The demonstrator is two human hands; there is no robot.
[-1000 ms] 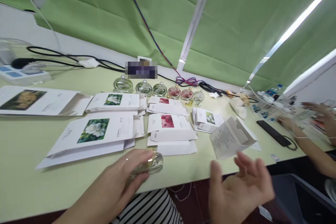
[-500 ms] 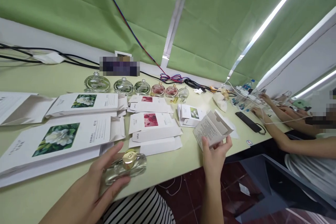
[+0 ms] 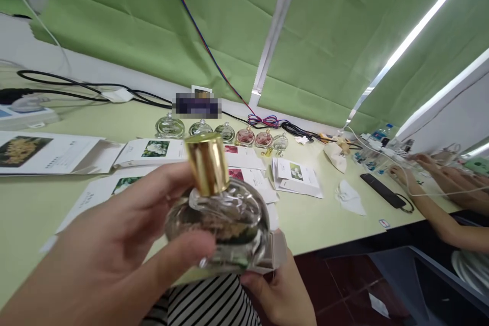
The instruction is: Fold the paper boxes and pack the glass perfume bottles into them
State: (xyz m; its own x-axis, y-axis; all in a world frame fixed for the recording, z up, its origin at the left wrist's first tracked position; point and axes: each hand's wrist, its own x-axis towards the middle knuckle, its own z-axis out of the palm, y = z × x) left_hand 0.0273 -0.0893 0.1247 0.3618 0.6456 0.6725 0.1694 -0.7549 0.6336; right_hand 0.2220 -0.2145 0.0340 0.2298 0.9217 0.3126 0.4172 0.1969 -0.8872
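Observation:
A clear glass perfume bottle (image 3: 229, 224) with a shiny gold cap fills the middle of the view, close to the camera. My left hand (image 3: 126, 244) is closed round its left side, thumb in front and fingers behind. Behind and below the bottle's right side, my right hand (image 3: 280, 285) grips a small white carton (image 3: 277, 252), mostly hidden by the bottle. Whether bottle and carton touch I cannot tell. Flat white flower-print boxes (image 3: 164, 150) lie on the table behind my hands, partly covered by them.
A row of round perfume bottles (image 3: 202, 127) stands along the back, near bundled cables (image 3: 263, 121). Further right are a crumpled tissue (image 3: 349, 196), a black phone-like object (image 3: 383, 191) and a co-worker's arm (image 3: 431, 209). A power strip (image 3: 28, 116) sits at the far left.
My left hand has raised the bottle towards the camera and to the right. My right hand has brought the carton left and down, behind the bottle. The view has turned left.

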